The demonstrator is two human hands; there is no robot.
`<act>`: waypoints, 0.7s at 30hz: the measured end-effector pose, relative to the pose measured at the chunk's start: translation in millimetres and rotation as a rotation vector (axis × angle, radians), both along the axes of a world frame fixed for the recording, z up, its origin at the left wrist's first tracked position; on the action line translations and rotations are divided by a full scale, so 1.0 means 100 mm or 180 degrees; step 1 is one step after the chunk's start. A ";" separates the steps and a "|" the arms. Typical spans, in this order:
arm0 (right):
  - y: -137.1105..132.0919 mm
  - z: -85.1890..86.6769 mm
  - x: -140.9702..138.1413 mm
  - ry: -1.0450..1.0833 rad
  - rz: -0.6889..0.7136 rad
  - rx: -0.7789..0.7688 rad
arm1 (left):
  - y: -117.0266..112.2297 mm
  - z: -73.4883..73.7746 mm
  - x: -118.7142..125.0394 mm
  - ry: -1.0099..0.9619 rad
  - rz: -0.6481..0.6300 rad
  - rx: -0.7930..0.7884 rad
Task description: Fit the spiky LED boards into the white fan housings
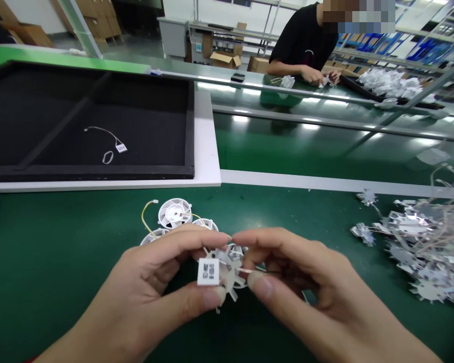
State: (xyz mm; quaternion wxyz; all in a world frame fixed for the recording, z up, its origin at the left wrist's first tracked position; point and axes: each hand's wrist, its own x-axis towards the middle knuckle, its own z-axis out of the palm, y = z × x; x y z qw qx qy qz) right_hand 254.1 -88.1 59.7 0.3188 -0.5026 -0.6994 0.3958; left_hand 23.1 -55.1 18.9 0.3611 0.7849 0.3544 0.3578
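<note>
Between the thumb and fingers of my left hand is a small star-shaped metal plate. A white printed label sticks out at its left side. My right hand pinches a thin wire at the plate's right side, and the index fingertips of both hands meet above. Just behind my hands lie several white round fan frames, one with a yellow wire ending in a small plug. My left fingers partly cover them.
To the right is a heap of star-shaped metal plates with tangled wires. A black-lined tray at back left holds a labelled wire and a small loop. Across the bench a person handles small parts beside a white pile.
</note>
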 end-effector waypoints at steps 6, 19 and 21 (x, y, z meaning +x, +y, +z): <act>0.07 0.09 0.00 0.0168 0.0106 -0.0534 | 0.00 -0.04 0.04 0.0445 -0.0036 0.0426; 0.02 0.03 -0.04 0.0081 0.0114 -0.0817 | -0.04 0.04 -0.01 -0.1844 -0.1066 -0.2719; 0.01 0.02 -0.04 0.0026 0.0097 -0.0754 | -0.04 0.05 0.03 -0.2029 -0.1163 -0.3035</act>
